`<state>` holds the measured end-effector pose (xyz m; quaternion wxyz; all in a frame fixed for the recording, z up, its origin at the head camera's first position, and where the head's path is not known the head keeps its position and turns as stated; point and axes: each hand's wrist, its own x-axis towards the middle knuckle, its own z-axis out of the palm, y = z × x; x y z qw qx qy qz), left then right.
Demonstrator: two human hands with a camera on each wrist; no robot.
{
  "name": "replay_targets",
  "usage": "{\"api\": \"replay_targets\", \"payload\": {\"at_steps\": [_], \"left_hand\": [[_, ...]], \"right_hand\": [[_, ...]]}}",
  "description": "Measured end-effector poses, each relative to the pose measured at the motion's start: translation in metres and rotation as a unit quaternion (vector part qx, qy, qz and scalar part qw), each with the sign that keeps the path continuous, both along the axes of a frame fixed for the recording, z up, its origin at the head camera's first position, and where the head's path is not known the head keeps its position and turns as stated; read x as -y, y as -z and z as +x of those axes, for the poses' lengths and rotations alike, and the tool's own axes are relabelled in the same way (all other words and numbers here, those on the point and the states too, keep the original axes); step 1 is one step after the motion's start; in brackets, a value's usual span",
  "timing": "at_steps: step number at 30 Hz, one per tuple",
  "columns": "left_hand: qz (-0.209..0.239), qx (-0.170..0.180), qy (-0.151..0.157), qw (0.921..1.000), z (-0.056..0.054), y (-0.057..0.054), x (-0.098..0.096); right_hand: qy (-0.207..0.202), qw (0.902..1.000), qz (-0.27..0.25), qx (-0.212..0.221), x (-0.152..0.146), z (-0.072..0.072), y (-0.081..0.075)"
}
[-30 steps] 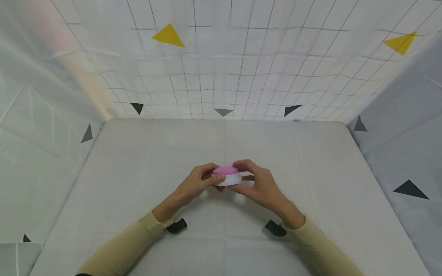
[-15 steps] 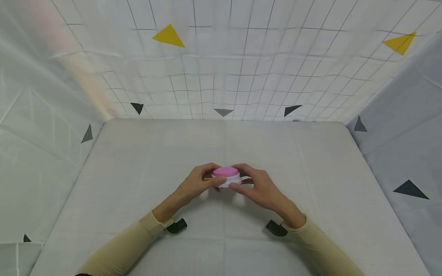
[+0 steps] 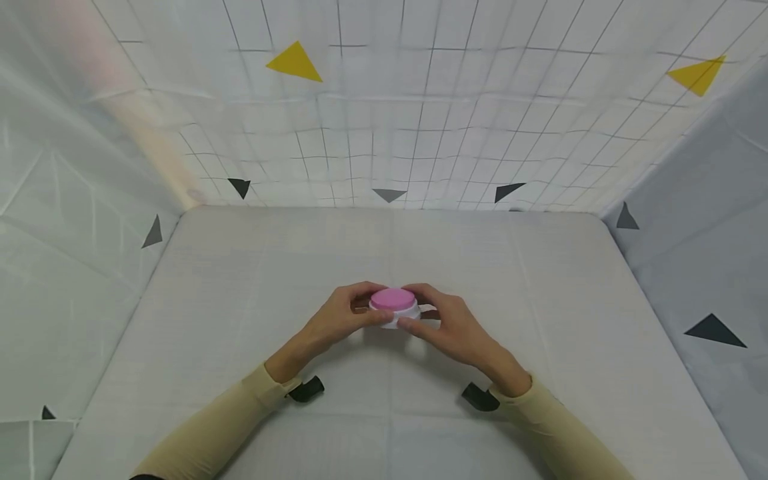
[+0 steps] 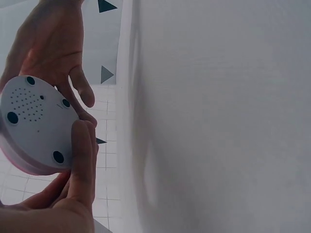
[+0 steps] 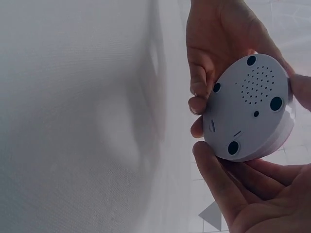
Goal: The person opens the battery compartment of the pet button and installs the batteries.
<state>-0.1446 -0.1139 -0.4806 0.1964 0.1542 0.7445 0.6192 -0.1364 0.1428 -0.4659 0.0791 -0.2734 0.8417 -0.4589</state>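
A round push button (image 3: pixel 393 300) with a pink top and white base is held above the table in the head view. My left hand (image 3: pixel 339 319) grips its left side, thumb along the front. From the right, my right hand (image 3: pixel 453 328) pinches the rim between thumb and fingers. Both wrist views show the underside of the push button (image 4: pixel 41 128), with small speaker holes and several dark round feet. In the right wrist view, fingers of my right hand (image 5: pixel 262 199) touch the base's lower edge. Part of the white side is hidden behind the thumbs.
The table (image 3: pixel 288 253) is covered in a pale sheet. A white grid-patterned curtain (image 3: pixel 384 120) hangs behind it, with pale sheets at both sides bearing dark triangles. Dark wrist-mounted pieces (image 3: pixel 306 389) stick out from both cuffs.
The push button has tilted slightly, showing more of its pink top. My right hand has shifted its grip, its thumb now on the front of the base. My left thumb sits slightly lower.
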Motion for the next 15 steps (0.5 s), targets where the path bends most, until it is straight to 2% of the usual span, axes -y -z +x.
{"api": "replay_targets", "payload": {"at_steps": [10,15], "left_hand": [[0.045,-0.008,0.016,0.9988,-0.005,0.008,0.004],[0.025,-0.042,0.03,0.9984,-0.01,0.013,0.006]], "right_hand": [[-0.014,0.9997,-0.007,-0.017,0.0,-0.001,0.005],[-0.02,0.9983,-0.005,-0.055,-0.001,-0.005,0.01]]}}
